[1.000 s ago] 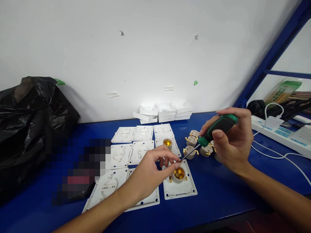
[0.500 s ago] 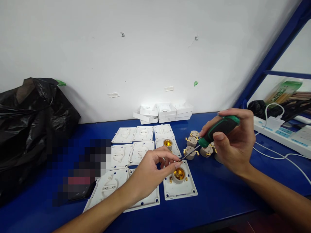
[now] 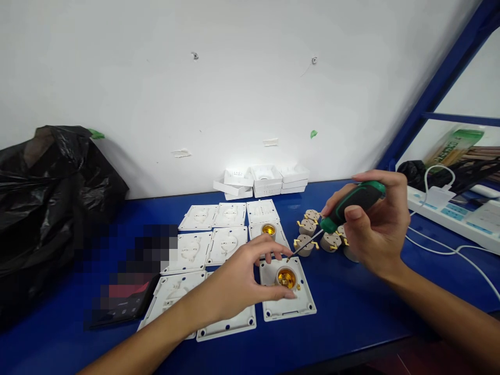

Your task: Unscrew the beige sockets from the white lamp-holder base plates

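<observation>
My right hand (image 3: 377, 224) grips the green-and-black handle of a screwdriver (image 3: 351, 205). The shaft slants down to the left, and a small brass-coloured screw shows at its tip. My left hand (image 3: 250, 271) is open, thumb and index finger spread apart around the near lamp socket (image 3: 286, 279). Its index fingertip is close to the screwdriver tip; the thumb lies over the socket's front left side. That socket, with a gold-coloured inside, sits on a square white plate (image 3: 289, 307). Behind it, partly hidden by my left hand, another lamp socket (image 3: 269, 230) sits on a second plate.
Several white plates (image 3: 228, 245) lie in rows to the left. Loose sockets (image 3: 305, 245) stand right of the plates. White boxes (image 3: 266, 179) are stacked by the wall. A black bag (image 3: 50, 198) and phone (image 3: 128, 304) lie left; a power strip (image 3: 461, 219) with cables lies right.
My left thumb has dropped away from the index finger, so the pinch at the screwdriver tip has opened. The screwdriver stays at nearly the same place in my right hand.
</observation>
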Demonstrator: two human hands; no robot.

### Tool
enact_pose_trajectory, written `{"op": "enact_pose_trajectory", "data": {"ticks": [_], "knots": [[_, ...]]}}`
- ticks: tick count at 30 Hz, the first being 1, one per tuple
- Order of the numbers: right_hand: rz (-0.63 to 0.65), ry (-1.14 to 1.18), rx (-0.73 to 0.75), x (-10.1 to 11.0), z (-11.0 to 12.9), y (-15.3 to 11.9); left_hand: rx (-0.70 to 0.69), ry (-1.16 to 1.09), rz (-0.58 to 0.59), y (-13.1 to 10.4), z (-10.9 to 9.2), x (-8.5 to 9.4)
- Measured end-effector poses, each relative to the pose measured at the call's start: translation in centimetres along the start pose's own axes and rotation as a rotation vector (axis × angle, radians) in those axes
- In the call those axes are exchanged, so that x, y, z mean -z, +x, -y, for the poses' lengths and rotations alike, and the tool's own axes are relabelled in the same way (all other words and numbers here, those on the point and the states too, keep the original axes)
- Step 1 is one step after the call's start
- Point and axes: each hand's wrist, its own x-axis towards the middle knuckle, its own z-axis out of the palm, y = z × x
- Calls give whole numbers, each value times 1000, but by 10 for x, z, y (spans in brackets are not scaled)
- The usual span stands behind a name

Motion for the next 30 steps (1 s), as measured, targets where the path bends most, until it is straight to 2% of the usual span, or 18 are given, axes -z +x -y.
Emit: {"op": "enact_pose_trajectory", "data": {"ticks": [5,12,17,24,30], "knots": [[33,57,-19,1,2,0,-88,61,82,-2,8,-2],[110,35,-61,-3,5,-6,-144,131,-18,1,5,-13],[180,27,-38,-4,3,-10,-159,209,-78,-2,4,-19],[225,54,-43,-3,2,-11,-261,222,24,-1,8,-12],[299,66,-101,0,0,-16,-259,213,8,-2,6,-16]]}}
